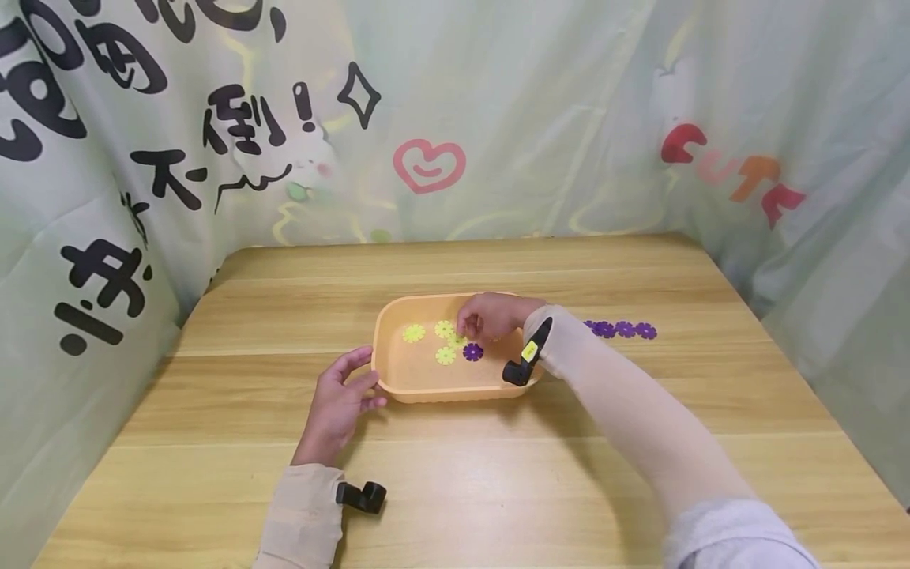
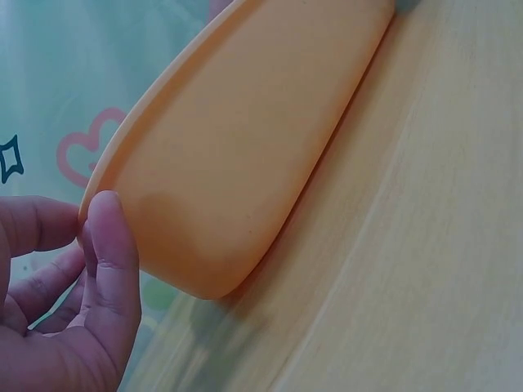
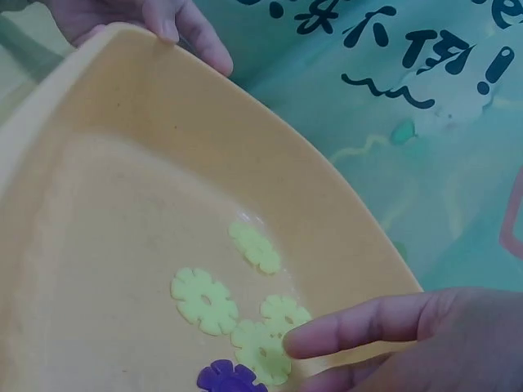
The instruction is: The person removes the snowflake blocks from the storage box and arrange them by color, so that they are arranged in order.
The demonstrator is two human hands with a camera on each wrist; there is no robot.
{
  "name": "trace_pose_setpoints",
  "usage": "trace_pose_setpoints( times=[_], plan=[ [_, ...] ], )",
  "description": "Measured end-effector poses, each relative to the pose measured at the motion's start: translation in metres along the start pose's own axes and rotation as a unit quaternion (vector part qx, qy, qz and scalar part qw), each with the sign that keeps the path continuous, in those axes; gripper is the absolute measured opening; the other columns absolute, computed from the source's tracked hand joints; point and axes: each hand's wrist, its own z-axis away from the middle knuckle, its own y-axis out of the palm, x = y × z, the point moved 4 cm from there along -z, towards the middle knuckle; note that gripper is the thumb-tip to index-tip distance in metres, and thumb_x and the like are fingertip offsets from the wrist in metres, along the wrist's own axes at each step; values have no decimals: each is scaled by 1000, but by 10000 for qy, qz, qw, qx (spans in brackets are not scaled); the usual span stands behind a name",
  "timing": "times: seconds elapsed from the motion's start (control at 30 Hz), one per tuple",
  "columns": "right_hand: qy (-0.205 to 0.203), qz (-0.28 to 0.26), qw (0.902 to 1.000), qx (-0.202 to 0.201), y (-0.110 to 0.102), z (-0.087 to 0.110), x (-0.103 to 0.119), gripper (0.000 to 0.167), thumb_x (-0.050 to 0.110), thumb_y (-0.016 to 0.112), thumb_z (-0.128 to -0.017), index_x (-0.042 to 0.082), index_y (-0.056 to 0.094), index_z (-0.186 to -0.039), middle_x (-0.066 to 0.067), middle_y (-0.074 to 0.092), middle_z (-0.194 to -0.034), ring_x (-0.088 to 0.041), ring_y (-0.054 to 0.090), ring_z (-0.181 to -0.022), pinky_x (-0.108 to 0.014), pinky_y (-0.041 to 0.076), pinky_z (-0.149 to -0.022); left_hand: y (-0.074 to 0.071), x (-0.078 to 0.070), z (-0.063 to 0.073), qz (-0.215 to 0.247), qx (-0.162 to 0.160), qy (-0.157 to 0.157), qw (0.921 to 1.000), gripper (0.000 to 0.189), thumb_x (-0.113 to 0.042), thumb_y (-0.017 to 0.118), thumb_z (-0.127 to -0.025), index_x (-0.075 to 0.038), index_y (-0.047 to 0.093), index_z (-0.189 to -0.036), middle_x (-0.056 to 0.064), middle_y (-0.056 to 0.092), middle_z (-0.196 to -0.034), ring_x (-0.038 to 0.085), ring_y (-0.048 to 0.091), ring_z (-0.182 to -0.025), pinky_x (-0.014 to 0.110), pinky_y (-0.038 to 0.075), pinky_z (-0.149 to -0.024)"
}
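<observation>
The orange tray (image 1: 455,393) is sitting in the middle of the worktop (image 1: 455,474). The left hand (image 1: 340,407) is pinching the tray's left rim between thumb and fingers, which is probably steadying it while the other hand is working inside. The right hand (image 1: 494,316) is reaching down into the tray, its fingertips pointing at the yellow discs (image 1: 445,356); its grip is looking loosely bent, and whether it is pinching a disc I cannot tell. The yellow discs are lying flat around the middle and left of the tray, and one purple disc (image 1: 472,352) is resting just to the near side of the fingers. Beyond the tray's right end, a row of purple discs (image 1: 626,329) is lying on the worktop, partly hiding behind the right forearm; lying outside, the row is probably being kept apart from the loose discs.
</observation>
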Motion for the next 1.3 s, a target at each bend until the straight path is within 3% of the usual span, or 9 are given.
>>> trace_pose_setpoints(
  times=[0.17, 0.37, 0.8, 1.1, 1.3],
  plan=[
    [223, 179, 9993, 223, 2, -4, -1, 43, -20, 70, -70, 3, 66, -105, -5, 62, -88, -15, 57, -84, -20, 51, -67, 0, 0, 0, -14, -3, -11, 10000, 42, 6, 55, -94, -1, 47, -136, 15, 40, -135, 17, 55, -82, 25, 58, -61],
    [215, 342, 9987, 306, 5, -6, -4, 41, -13, 77, -70, 5, 67, -105, -3, 63, -88, -13, 58, -82, -21, 53, -75, 1, -1, 1, -20, -3, -25, 10000, 42, 5, 55, -95, -2, 48, -135, 14, 40, -135, 17, 56, -82, 25, 58, -61],
    [24, 169, 9993, 319, 7, -5, -9, 38, -4, 82, -70, 7, 70, -105, -1, 62, -85, -11, 56, -79, -21, 50, -72, 1, -1, 3, -3, -41, 31, 10000, 42, 7, 54, -94, -1, 48, -134, 14, 41, -133, 16, 56, -80, 24, 58, -60],
    [20, 464, 9986, 253, 7, -5, -8, 33, -4, 82, -71, 9, 70, -99, -2, 62, -87, -12, 55, -82, -21, 50, -74, 0, 0, 2, -36, -20, 33, 10000, 42, 6, 55, -94, -2, 49, -135, 14, 41, -134, 17, 55, -82, 25, 58, -61],
    [65, 792, 9965, 254, 7, -3, -3, 32, 7, 86, -71, 13, 67, -96, 1, 61, -89, -12, 54, -84, -22, 49, -76, 0, 0, 2, -27, -12, 39, 10000, 42, 6, 55, -94, -2, 49, -135, 14, 41, -135, 17, 55, -82, 25, 58, -61]
  ],
)
